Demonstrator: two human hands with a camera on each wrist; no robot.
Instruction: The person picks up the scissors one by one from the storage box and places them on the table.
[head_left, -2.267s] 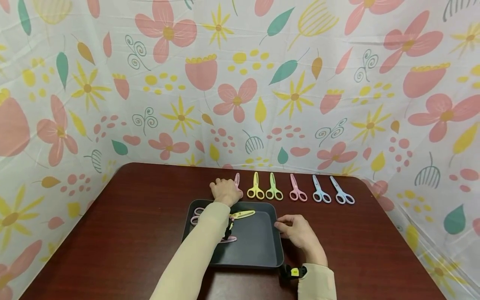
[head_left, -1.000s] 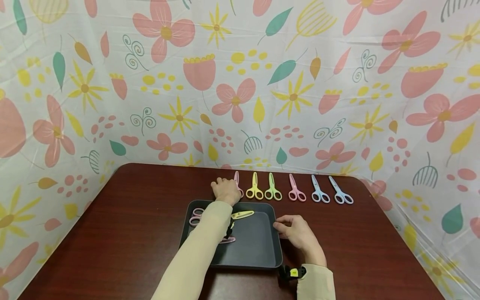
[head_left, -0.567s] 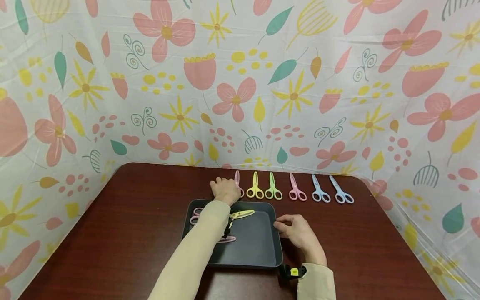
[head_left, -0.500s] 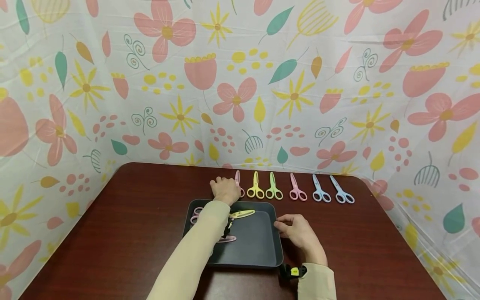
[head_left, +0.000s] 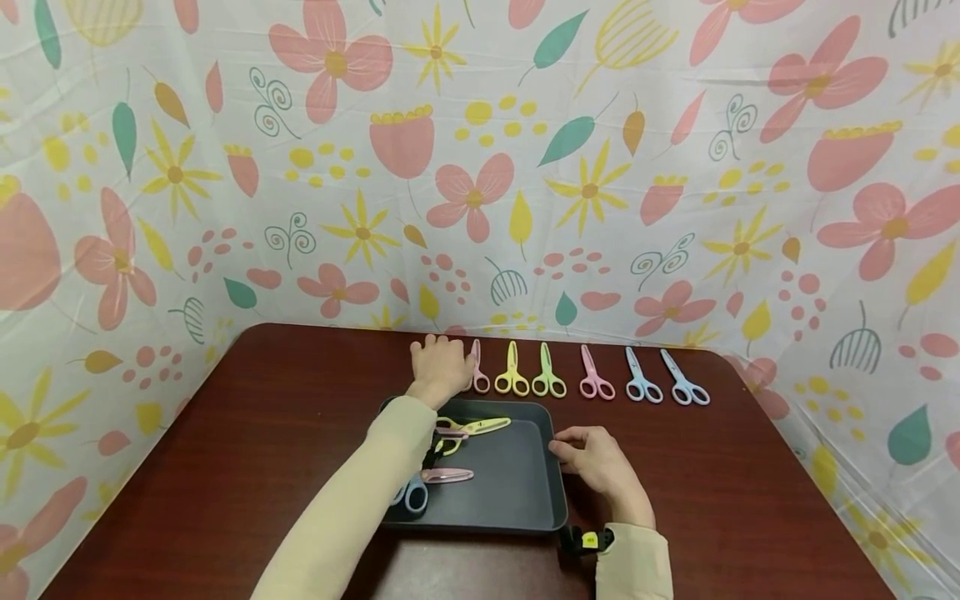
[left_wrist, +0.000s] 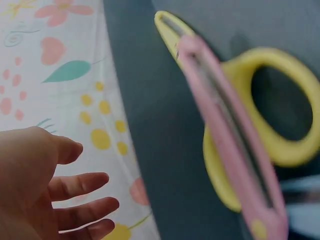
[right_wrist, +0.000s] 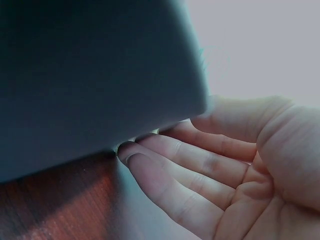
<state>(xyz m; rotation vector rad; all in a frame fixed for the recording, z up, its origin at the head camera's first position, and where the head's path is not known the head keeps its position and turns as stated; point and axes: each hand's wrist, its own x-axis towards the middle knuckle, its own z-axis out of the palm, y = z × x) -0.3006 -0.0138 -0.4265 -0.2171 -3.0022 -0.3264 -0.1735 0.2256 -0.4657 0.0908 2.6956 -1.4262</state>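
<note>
My left hand [head_left: 441, 367] is above the table at the tray's far side, close to the left of pink scissors [head_left: 477, 371]. In the left wrist view its fingers [left_wrist: 80, 187] are spread and hold nothing. My right hand [head_left: 596, 467] holds the right side of the dark tray [head_left: 495, 525]; in the right wrist view the thumb is at the rim and the fingertips are at the lower edge. In the tray lie yellow scissors [head_left: 487, 426], pink scissors [head_left: 450, 475] and blue scissors [head_left: 415, 495], partly hidden by the left arm.
A row along the back of the table [head_left: 187, 500] continues right with yellow scissors [head_left: 512, 367], green scissors [head_left: 547, 371], more pink scissors [head_left: 592, 371] and two blue pairs, one being the end scissors [head_left: 682, 379]. A flowered cloth [head_left: 480, 275] hangs behind.
My left hand has shifted left and away from the pink scissors, uncovering their finger loops. The left arm's shift also shows more of the scissors in the tray. My right hand stays at the tray.
</note>
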